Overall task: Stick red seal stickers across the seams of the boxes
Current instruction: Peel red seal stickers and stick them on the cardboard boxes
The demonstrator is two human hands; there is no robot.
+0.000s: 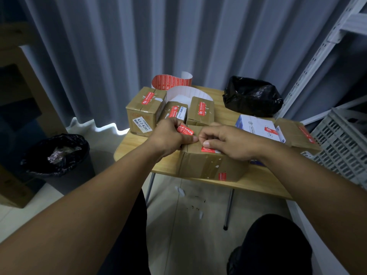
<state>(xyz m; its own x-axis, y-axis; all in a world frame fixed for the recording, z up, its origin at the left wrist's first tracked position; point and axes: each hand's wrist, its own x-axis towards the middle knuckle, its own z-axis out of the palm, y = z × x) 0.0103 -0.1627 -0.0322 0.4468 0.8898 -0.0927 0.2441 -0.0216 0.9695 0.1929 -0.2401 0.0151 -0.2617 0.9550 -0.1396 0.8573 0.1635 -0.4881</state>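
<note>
Both left hand [168,135] and right hand [226,141] pinch a red seal sticker [185,129] lying lengthwise left-to-right above the box [198,163]

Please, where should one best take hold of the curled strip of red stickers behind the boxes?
Probably pinch the sticker strip by its upper edge, coming from above: it stands upright and curled, and boxes hide its lower part.

My left hand [168,135] is pinching a red sticker [185,129] over the nearest cardboard box [210,165], right hand [228,141] curled on its top, fingertips meeting my left thumb.
</note>
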